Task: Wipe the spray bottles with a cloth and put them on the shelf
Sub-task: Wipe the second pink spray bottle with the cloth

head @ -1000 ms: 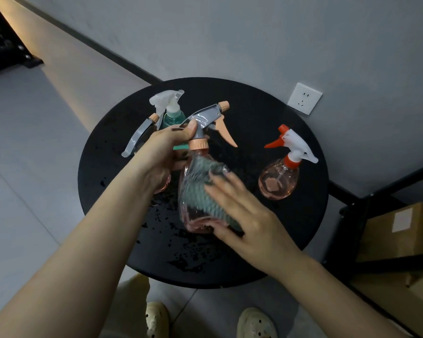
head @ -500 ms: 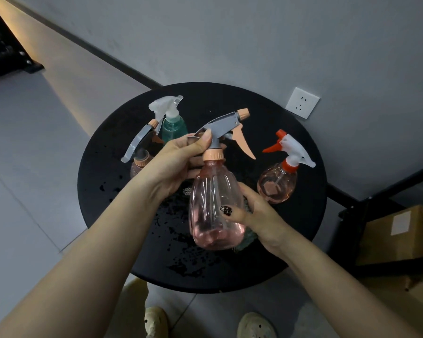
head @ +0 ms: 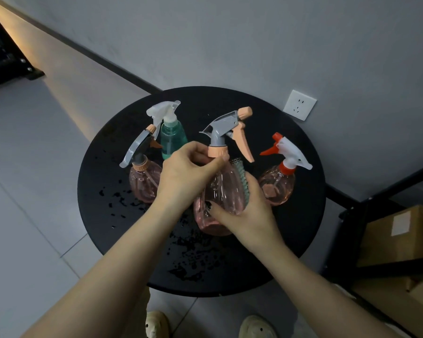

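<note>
A tall pink spray bottle (head: pixel 224 193) with a grey and peach trigger head is held over the round black table (head: pixel 305 223). My left hand (head: pixel 188 173) grips its neck just under the peach collar. My right hand (head: pixel 244 211) wraps the bottle's right side and presses a green-grey cloth (head: pixel 242 176) against it; most of the cloth is hidden behind the bottle. Standing on the table are a second pink bottle (head: pixel 142 181) at the left, a small teal bottle (head: pixel 172 137) behind it, and a round pink bottle (head: pixel 277 184) with a red and white trigger at the right.
Water drops (head: pixel 188 254) lie scattered over the near and left parts of the table. A black metal shelf frame (head: pixel 347 240) stands at the right with cardboard boxes (head: pixel 398 237) on it. A wall socket (head: pixel 299 104) is behind the table. My shoes (head: pixel 257 326) are below the table's edge.
The bottle has tilted upright and turned. My right hand slid from the bottle's front, round its lower side, up its right flank, carrying the cloth behind it. My left hand shifted onto the collar.
</note>
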Motion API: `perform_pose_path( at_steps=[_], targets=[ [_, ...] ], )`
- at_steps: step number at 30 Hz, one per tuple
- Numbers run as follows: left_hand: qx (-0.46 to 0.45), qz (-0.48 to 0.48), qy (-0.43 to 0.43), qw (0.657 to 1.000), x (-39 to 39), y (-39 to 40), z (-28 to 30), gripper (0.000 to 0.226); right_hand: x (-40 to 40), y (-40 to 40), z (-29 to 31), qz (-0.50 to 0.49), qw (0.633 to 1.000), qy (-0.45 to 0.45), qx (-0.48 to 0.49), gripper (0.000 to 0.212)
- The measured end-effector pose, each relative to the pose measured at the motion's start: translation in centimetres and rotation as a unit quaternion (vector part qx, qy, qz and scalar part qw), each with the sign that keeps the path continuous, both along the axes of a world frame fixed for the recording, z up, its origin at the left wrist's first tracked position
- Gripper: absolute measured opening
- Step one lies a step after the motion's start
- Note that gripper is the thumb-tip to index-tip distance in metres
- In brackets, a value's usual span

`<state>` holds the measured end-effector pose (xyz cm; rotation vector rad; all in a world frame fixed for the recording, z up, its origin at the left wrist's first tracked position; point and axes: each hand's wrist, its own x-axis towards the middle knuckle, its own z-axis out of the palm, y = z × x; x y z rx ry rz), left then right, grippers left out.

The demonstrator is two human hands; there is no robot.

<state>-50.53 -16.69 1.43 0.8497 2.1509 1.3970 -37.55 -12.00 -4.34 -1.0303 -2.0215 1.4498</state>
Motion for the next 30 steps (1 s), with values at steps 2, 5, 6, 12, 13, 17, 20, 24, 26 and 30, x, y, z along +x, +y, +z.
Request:
perform_pose_path(
  at_steps=[2, 5, 6, 12, 13, 17, 20, 24, 26, 30],
  targets=[
    [0.002, -0.004, -0.001, 1.000, 0.1, 0.1, 0.0, 0.022, -0.2, -0.2, 0.1, -0.006, 0.999, -0.023, 0.042, 0.098],
    [0.019, -0.019, -0.043, 0.999, -0.6, 0.0, -0.3, 0.024, -0.1, -0.1, 0.2, 0.021, 0.997, -0.021, 0.076, 0.094],
    [0.026, -0.024, -0.077, 0.996, -1.0, -0.2, -0.4, 0.023, 0.0, 0.1, 0.4, 0.034, 0.997, -0.004, 0.070, 0.087],
    [0.030, -0.055, -0.270, 0.961, -2.3, -0.4, -0.9, 0.009, 0.5, 1.1, 1.9, 0.085, 0.981, 0.064, 0.163, 0.042],
    [0.025, -0.057, -0.277, 0.959, -2.2, -0.3, -1.1, 0.012, 0.5, 1.3, 1.9, 0.101, 0.974, 0.062, 0.195, 0.043],
    [0.010, -0.060, -0.296, 0.953, -2.5, 0.0, -1.7, 0.021, 0.7, 1.7, 2.2, 0.171, 0.930, 0.042, 0.322, 0.046],
    [0.023, -0.065, -0.325, 0.943, -3.1, -0.1, -1.8, 0.019, 1.8, 1.5, 2.2, 0.232, 0.872, 0.040, 0.430, 0.043],
    [0.037, -0.065, -0.313, 0.947, -3.7, -0.3, -2.0, 0.019, 3.8, 0.5, 1.4, 0.316, 0.763, 0.005, 0.564, 0.033],
    [0.028, -0.067, -0.313, 0.947, -3.8, -0.3, -2.0, 0.015, 4.2, 0.2, 1.2, 0.330, 0.736, -0.006, 0.591, 0.030],
    [0.054, -0.073, -0.315, 0.945, -3.8, -0.2, -1.9, 0.013, 3.4, 0.7, 1.7, 0.311, 0.756, -0.008, 0.575, 0.035]
  ],
)
